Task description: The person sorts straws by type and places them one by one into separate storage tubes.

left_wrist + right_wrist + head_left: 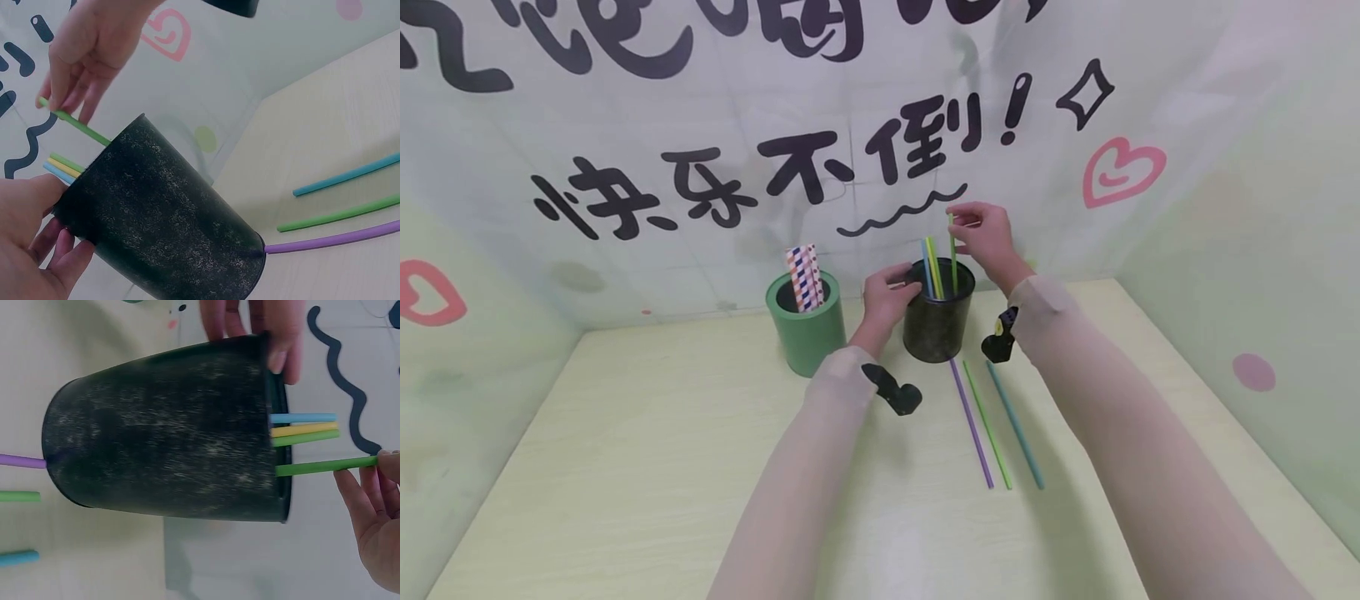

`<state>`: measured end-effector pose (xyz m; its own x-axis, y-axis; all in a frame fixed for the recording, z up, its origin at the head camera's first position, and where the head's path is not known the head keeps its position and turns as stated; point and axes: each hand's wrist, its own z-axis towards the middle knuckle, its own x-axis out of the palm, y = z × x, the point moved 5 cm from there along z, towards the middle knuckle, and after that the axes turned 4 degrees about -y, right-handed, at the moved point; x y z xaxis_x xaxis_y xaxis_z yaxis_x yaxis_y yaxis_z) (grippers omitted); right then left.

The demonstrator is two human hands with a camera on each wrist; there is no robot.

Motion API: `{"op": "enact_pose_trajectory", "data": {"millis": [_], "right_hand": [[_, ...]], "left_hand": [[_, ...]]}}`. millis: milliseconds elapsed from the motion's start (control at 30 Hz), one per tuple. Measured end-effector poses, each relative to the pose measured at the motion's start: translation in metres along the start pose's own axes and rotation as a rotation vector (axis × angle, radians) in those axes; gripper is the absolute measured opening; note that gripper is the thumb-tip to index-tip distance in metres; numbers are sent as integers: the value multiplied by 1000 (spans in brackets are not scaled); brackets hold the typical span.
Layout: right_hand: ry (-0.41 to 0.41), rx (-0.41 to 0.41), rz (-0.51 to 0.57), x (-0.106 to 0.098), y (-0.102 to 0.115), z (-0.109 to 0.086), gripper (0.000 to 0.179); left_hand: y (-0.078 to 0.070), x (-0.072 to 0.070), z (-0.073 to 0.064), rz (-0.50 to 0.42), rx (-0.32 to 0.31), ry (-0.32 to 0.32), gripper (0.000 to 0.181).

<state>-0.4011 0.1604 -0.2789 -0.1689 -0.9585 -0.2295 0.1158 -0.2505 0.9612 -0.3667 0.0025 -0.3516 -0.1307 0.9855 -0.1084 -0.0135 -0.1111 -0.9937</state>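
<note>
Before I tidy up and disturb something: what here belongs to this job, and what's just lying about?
Job:
- black cup, gripped by left hand
- green straw, pinched by right hand
- other straws in black cup
- probably the three loose straws

Apparently unused:
- green cup
- patterned straws in it

Seemingly a booth [1247, 275], printed backdrop [857, 83] enclosing a tabletop [647, 458].

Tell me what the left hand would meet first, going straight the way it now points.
The black cup, which the left hand holds; beyond its near edge, perhaps the standing blue straw, though depth is unclear.
</note>
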Motion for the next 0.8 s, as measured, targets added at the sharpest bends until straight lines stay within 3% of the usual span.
{"op": "enact_pose_trajectory", "data": {"millis": [300, 800], "right_hand": [[21, 84, 1, 12, -19, 0, 31], [56, 113, -70, 19, -30, 1, 29]], "left_hand": [[0, 0, 1, -7, 4, 2, 38], [2, 0, 2, -3, -4, 11, 38]]}}
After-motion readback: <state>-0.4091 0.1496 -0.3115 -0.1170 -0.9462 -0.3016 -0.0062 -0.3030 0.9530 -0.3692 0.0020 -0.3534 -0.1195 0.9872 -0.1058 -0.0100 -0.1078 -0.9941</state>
